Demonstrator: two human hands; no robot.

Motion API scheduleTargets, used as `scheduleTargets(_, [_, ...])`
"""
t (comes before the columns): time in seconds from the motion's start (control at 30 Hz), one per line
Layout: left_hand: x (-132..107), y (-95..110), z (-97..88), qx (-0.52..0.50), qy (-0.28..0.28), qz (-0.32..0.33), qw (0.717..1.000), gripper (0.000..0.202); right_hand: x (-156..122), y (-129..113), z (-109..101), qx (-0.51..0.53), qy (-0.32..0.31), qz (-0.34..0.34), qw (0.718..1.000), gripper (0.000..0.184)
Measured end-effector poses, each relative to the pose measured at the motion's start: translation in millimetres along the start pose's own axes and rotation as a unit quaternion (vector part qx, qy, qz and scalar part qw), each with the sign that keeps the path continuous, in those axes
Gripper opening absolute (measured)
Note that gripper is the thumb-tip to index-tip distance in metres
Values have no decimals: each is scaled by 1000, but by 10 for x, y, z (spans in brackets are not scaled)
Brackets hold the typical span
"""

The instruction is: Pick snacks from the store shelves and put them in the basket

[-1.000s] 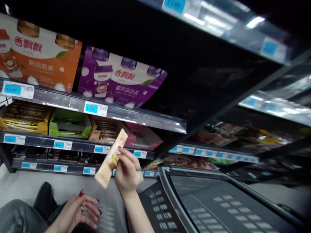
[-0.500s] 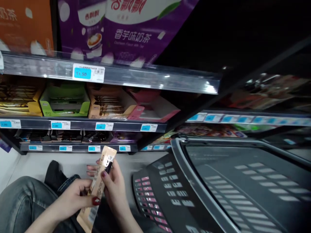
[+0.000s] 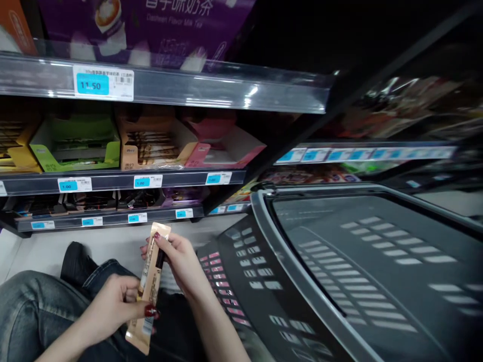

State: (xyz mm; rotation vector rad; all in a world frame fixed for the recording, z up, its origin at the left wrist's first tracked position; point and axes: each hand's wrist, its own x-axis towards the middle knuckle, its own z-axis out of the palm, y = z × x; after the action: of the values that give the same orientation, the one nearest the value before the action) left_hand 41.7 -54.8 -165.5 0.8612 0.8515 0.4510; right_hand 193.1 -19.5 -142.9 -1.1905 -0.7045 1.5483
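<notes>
A long, narrow tan stick sachet [image 3: 151, 281] with dark print is held tilted over my lap, its top leaning toward the shelves. My left hand [image 3: 115, 304] pinches it near the lower end, thumb across the front. Near the upper end, my right hand [image 3: 179, 256] grips it with the thumb on the front face and the fingers behind. Ahead on a low shelf is an open tan display box [image 3: 130, 160] of similar sticks, between a green box [image 3: 77, 163] and a pink box [image 3: 226, 161].
A dark grey shopping basket [image 3: 260, 216] with a metal-grey rim stands close on my right; something pink shows through its slots. A shelf edge [image 3: 196, 90] with a price tag [image 3: 103, 83] juts out above. My bent legs [image 3: 26, 311] are at lower left.
The view has shifted, so the shelves sit higher in the picture. My right hand has slid toward the sachet's top end, and the sachet stands more upright. Both hands keep hold of it.
</notes>
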Motion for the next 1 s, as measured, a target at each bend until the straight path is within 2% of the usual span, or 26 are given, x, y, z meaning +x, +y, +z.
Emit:
scheduleTargets(0.07, [-31,6,12,-35,-17,-17,999,24,43,6,-46,0,6,29,1000,40])
scheduleTargets(0.17, [-54,0,1,-75,-13,-14,997,26,110,42,-84,2,19,70,997,40])
scheduleTargets(0.33, [-34,-12,-24,-86,4,-28,996,26,176,88,-90,15,11,86,996,37])
scheduleTargets(0.4, [-14,-16,-24,-75,-5,-17,997,25,169,89,-87,21,16,63,998,39])
scheduleTargets(0.53, [33,5,-37,-4,1,31,1000,22,98,46,-109,4,-6,-48,999,37])
scheduleTargets(0.63, [46,78,-115,51,35,67,996,19,33,-40,-175,-31,-8,-127,991,30])
scheduleTargets(0.73, [36,178,-268,14,115,111,987,20,-13,-153,-258,-51,21,-164,985,23])
scheduleTargets(0.87, [9,276,-454,-130,228,206,943,24,-58,-256,-299,-62,-15,-117,991,17])
scheduleTargets(1.0, [-20,308,-504,-153,269,218,925,23,-86,-259,-273,-72,-58,-80,992,17])
